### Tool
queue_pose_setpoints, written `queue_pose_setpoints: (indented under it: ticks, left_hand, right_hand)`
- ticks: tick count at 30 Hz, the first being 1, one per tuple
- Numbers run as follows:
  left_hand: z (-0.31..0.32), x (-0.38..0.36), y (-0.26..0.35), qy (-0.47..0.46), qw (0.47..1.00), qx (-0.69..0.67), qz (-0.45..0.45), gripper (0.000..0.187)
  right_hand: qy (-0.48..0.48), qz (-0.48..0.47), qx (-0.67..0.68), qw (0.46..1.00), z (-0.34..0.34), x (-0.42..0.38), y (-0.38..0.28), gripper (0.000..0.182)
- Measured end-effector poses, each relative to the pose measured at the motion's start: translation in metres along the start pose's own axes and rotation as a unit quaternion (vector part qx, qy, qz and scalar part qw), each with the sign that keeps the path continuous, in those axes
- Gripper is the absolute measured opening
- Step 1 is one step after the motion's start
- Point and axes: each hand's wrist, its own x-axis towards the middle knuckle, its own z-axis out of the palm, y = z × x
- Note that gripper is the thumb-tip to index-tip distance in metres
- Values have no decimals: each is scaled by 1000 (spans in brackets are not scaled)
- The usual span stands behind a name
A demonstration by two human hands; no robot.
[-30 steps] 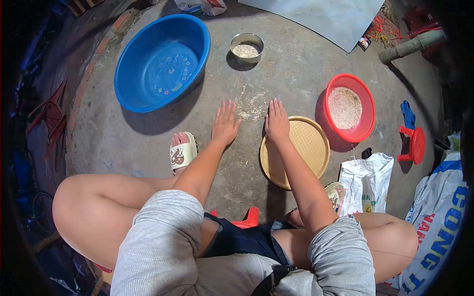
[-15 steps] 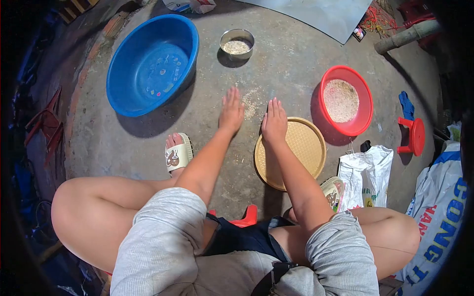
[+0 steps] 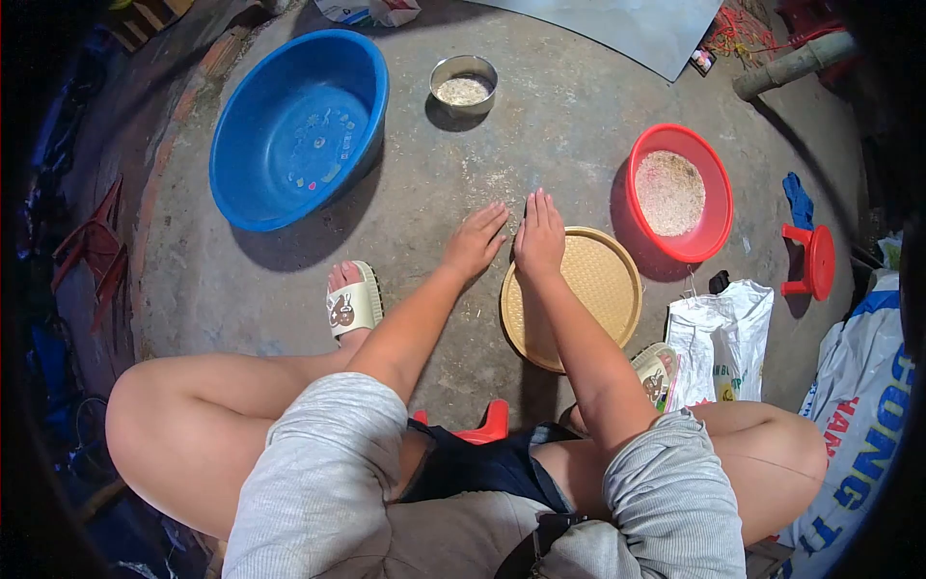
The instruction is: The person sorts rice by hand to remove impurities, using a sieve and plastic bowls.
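My left hand [image 3: 476, 239] lies low over the concrete floor, palm side down, its straight fingers pointing toward my right hand. Beside it, my right hand [image 3: 540, 234] is held with fingers stretched forward, at the far left edge of a round gold tray [image 3: 593, 299]. Pale loose grains [image 3: 499, 180] are scattered on the floor just beyond the fingertips, and some may lie hidden between the hands. Farther forward stands a metal bowl [image 3: 465, 89] with similar grains in it. To the right, a red basin [image 3: 680, 193] holds a larger heap of grain.
A big blue basin [image 3: 289, 145] stands at the left. At the right are a small red stool [image 3: 808, 262], a white sack [image 3: 719, 333] and a larger printed sack [image 3: 858, 415]. A grey sheet [image 3: 617, 29] and a bamboo pole [image 3: 796, 69] lie at the back.
My left hand has moved right and nearer to me, closing the gap to my right hand. The patch of grains between the hands looks smaller. My right hand has barely shifted.
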Motion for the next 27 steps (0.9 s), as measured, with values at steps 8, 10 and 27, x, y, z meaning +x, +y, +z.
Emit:
queue_pose_setpoints:
  ticks: [8,10,27]
  left_hand:
    - [-4,-5,-19,-28,999,-13,-24,23]
    - [2,-10,-25,7,1000,4,-16,23]
    - [-48,58,38,160,961,-204,-94,15]
  right_hand:
    - [1,-2,3,1000,4,2,1,46]
    - [33,18,18,999,1,4,-2,37]
    - [-120,480,767,409,15,61,-28,46]
